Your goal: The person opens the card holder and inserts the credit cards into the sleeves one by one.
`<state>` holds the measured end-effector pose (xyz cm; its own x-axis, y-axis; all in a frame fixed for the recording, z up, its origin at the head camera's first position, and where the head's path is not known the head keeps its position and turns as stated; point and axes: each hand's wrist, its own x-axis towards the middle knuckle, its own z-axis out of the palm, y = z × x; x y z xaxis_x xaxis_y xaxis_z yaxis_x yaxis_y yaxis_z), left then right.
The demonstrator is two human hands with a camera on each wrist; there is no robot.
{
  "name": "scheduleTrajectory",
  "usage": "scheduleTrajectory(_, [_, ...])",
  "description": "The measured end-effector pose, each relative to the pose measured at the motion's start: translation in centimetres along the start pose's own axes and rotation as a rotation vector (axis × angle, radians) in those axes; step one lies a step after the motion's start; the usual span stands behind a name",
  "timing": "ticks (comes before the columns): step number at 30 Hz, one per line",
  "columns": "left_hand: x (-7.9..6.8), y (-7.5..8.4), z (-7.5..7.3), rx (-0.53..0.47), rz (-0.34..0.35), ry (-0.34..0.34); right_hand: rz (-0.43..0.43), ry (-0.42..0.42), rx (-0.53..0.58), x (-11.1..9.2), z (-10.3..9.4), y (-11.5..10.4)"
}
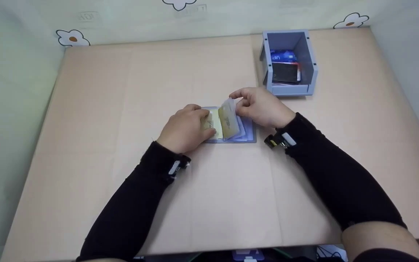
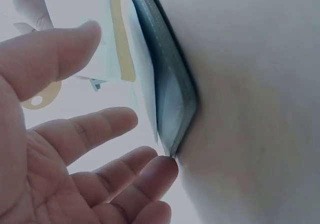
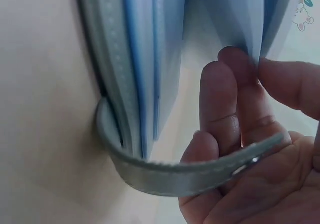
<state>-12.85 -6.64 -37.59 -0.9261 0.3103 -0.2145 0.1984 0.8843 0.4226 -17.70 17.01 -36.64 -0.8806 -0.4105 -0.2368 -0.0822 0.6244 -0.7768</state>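
A: Where is your book?

B: Your small grey-blue card book with clear plastic pages (image 1: 227, 131) lies open on the pale tan table (image 1: 86, 109), in the middle of the frame.

A: What do your hands do?

B: Your left hand (image 1: 187, 127) rests on the book's left side, fingers and thumb spread apart, not curled round anything. Your right hand (image 1: 262, 107) pinches one thin see-through page (image 1: 230, 118) between thumb and fingertips.

A: How far along are you?

B: I think you are partway. The book is open and one page stands up, but it isn't laid flat yet. The grey strap with a snap (image 3: 165, 179) is loose. A flat black card (image 1: 285, 72) and a shiny blue card (image 1: 283, 55) lie in the grey-blue plastic bin (image 1: 292, 89), upper right of the frame. I can't tell which pockets are full.
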Motion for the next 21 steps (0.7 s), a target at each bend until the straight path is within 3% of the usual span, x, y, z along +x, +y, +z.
scheduleTrajectory(6, [0.0,0.0,0.0,-0.031,0.012,0.023,-0.021,0.02,0.019,-0.1,0.5,-0.1])
scheduleTrajectory(14, [0.0,0.1,-0.2,-0.049,-0.002,0.056,-0.023,0.051,-0.128,-0.3,1.0,-0.3])
scheduleTrajectory(21, [0.2,0.0,-0.3,-0.109,-0.04,0.048,-0.114,0.033,-0.238,-0.4,1.6,-0.3])
